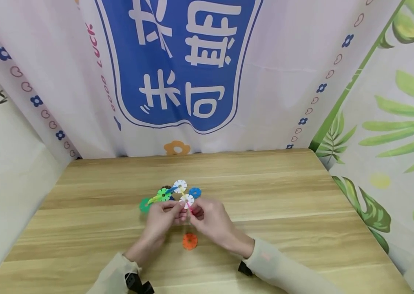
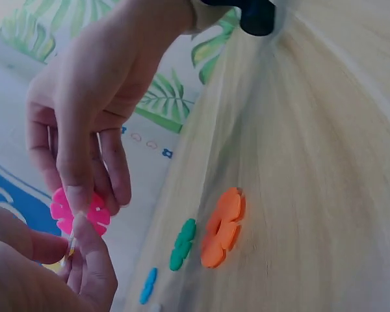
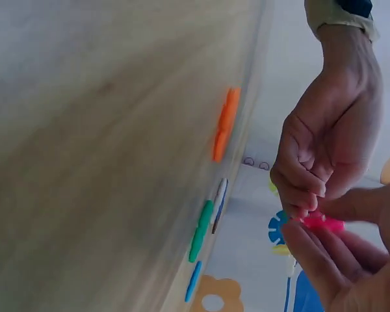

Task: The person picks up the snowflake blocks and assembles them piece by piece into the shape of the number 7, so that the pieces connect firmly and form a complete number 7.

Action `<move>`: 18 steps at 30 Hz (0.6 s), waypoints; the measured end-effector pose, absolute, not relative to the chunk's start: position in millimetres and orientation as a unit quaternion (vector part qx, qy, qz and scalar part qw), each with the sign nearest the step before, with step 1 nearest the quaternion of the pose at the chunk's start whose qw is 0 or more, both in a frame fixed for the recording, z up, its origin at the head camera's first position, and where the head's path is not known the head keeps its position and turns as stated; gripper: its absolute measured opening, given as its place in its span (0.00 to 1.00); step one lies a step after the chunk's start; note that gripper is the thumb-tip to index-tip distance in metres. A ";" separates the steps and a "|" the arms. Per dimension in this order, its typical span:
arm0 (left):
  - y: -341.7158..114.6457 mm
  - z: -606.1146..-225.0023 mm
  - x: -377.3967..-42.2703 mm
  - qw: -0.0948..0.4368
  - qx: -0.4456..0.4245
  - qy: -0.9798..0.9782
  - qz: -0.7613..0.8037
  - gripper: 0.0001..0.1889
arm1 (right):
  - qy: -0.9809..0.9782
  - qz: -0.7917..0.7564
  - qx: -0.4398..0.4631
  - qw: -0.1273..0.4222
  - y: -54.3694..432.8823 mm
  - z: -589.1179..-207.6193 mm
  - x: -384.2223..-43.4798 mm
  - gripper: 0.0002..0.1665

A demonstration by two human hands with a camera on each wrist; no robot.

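Nearest: orange disc (image 1: 190, 241) lies flat on the bench (image 1: 302, 228), loose, just below the hands. Left hand (image 1: 162, 218) and right hand (image 1: 208, 218) meet fingertip to fingertip, both pinching a pink disc (image 2: 79, 211) — held edge-on, likely to mate slots with the multicoloured cluster (image 1: 171, 194) beyond. Blue disc (image 1: 194, 192) lies farthest.

In the head view, both hands' fingers hide most of the pink disc (image 2: 80, 211). The desk (image 3: 84, 130) blurs in both wrist views, and the frame's lower edge crops both sleeves.
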State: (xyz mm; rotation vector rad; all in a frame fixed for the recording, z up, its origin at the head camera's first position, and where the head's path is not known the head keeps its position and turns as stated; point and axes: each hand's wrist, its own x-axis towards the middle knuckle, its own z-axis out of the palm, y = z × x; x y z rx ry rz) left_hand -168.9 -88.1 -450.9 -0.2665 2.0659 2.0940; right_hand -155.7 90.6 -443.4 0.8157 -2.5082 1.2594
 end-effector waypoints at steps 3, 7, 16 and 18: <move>-95.8 -453.1 -172.7 0.099 -0.105 0.684 0.715 0.13 | -0.868 0.405 0.285 0.036 94.9 -441.3 -160.1 0.05; -107.6 -451.7 -177.7 0.104 -0.116 0.683 0.714 0.14 | -0.898 0.353 0.261 -0.041 107.2 -437.7 -174.3 0.13; -123.2 -448.7 -185.4 0.118 -0.134 0.679 0.712 0.16 | -0.918 0.278 0.261 -0.105 108.9 -446.9 -201.4 0.27; -123.4 -448.1 -186.9 0.121 -0.138 0.674 0.716 0.16 | -0.920 0.268 0.258 -0.120 107.1 -450.1 -204.9 0.27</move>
